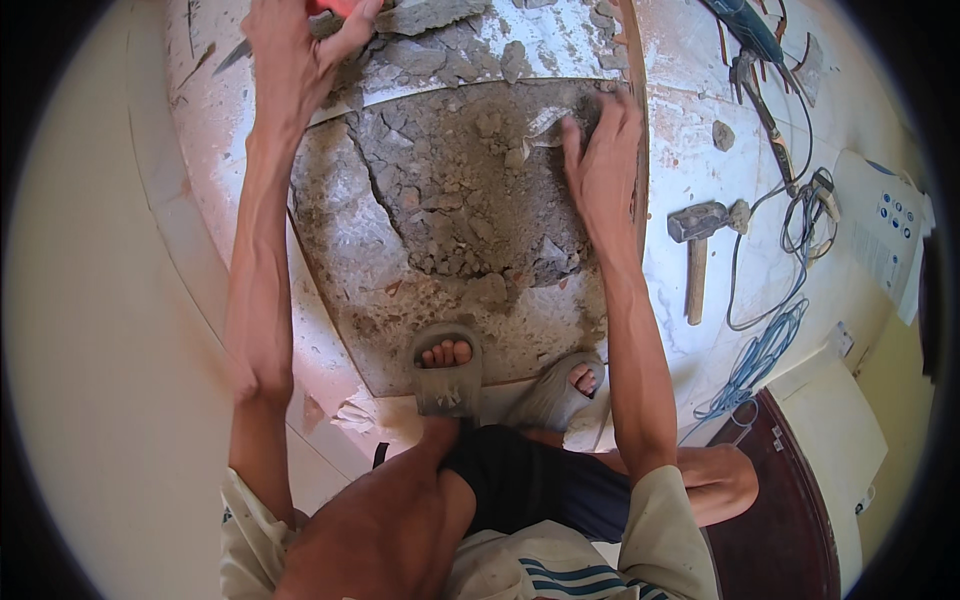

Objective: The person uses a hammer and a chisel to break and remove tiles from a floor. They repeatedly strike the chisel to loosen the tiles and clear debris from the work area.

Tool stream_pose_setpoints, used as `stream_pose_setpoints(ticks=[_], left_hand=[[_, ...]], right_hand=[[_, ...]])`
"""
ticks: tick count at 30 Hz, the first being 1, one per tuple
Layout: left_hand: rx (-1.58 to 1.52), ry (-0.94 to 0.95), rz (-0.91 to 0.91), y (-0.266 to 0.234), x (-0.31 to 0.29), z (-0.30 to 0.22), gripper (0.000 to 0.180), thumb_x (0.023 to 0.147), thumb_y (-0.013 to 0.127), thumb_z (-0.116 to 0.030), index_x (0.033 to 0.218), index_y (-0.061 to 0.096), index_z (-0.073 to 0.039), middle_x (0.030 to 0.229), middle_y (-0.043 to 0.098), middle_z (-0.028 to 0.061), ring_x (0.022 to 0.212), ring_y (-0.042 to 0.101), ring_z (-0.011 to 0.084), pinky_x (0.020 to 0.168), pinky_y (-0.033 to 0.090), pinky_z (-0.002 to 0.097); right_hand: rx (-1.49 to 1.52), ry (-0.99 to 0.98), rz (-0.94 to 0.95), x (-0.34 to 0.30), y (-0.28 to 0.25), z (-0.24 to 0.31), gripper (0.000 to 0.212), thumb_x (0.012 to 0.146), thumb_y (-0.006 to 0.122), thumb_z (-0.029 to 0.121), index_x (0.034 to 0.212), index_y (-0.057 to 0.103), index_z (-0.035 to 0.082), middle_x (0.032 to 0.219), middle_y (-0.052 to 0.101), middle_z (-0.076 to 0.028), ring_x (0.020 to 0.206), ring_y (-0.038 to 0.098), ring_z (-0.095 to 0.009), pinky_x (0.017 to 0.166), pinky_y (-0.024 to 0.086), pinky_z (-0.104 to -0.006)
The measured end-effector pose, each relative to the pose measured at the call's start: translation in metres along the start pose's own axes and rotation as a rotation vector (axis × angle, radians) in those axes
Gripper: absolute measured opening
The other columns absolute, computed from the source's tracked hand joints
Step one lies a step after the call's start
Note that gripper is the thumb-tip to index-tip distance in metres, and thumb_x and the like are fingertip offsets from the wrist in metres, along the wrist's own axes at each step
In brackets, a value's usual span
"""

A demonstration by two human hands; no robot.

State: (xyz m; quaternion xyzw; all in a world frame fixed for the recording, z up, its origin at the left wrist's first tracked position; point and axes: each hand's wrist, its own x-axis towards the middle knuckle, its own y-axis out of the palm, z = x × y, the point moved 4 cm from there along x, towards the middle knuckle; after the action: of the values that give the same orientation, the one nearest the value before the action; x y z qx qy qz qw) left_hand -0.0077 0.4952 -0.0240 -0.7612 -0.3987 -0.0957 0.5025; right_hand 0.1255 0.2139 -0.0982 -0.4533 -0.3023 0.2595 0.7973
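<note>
Rubble (pixel 462 225) grey, crumbly, darkly cracked at left, my right hand (pixel 606 165) loosely spread over its right side, my left hand (pixel 288 60) gripping what I cannot tell.

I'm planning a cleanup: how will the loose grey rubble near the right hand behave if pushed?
The grey rubble would probably spread rather than slide as one piece, since it lies in separate lumps amid fine grit. Its irregular lumps seem unlikely to roll far. The dusty, crumbly-looking ones may break up.
</note>
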Motion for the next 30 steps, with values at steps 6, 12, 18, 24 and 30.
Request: stream_pose_setpoints(ticks=[6,12,18,24,30], left_hand=[[-0.095,0.002,0.236,0.035,0.019,0.058,0.048,0.087,0.073,-0.035,0.118,0.061,-0.002,0.102,0.062,0.0174,0.096,0.056,0.0351,0.087,0.045,0.0462],[0.082,-0.046,0.19,0.04,0.01,0.062,0.05,0.09,0.071,-0.029,0.13,0.058,-0.002,0.121,0.061,0.0201,0.114,0.056,0.0383,0.102,0.043,0.0462],[0.008,0.042,-0.186,0.042,-0.073,-0.001,0.035,0.09,0.073,-0.019,0.123,0.065,-0.01,0.108,0.068,0.0084,0.096,0.059,0.0215,0.082,0.045,0.0362],[-0.458,-0.118,0.257,0.091,-0.112,-0.074,0.02,0.095,0.064,-0.005,0.114,0.071,-0.006,0.105,0.072,0.0117,0.087,0.067,0.0293,0.077,0.055,0.0391],[-0.591,-0.32,0.488,0.141,-0.099,-0.097,0.021,0.1,0.06,-0.014,0.113,0.071,-0.001,0.094,0.073,0.016,0.076,0.066,0.0358,0.073,0.053,0.0425]], right_hand=[[0.374,0.069,0.16,-0.013,0.034,0.021,0.044,0.091,0.07,0.007,0.129,0.051,-0.001,0.139,0.044,-0.035,0.132,0.047,-0.046,0.105,0.047,-0.0482],[0.005,0.105,-0.138,-0.009,0.037,-0.006,0.052,0.095,0.071,0.018,0.135,0.047,-0.006,0.132,0.055,-0.026,0.118,0.057,-0.038,0.103,0.046,-0.0448],[1.131,0.879,-0.427,-0.01,0.056,-0.018,0.046,0.1,0.064,0.01,0.136,0.043,-0.007,0.135,0.052,-0.023,0.12,0.058,-0.03,0.103,0.052,-0.0423],[1.314,1.232,-0.873,0.006,0.088,-0.038,0.047,0.094,0.073,0.005,0.13,0.046,-0.006,0.112,0.065,-0.015,0.099,0.068,-0.023,0.088,0.06,-0.0301],[1.272,1.039,-0.932,-0.001,0.099,-0.042,0.054,0.086,0.08,0.0,0.129,0.048,-0.006,0.114,0.065,-0.016,0.098,0.066,-0.02,0.081,0.057,-0.0259]])
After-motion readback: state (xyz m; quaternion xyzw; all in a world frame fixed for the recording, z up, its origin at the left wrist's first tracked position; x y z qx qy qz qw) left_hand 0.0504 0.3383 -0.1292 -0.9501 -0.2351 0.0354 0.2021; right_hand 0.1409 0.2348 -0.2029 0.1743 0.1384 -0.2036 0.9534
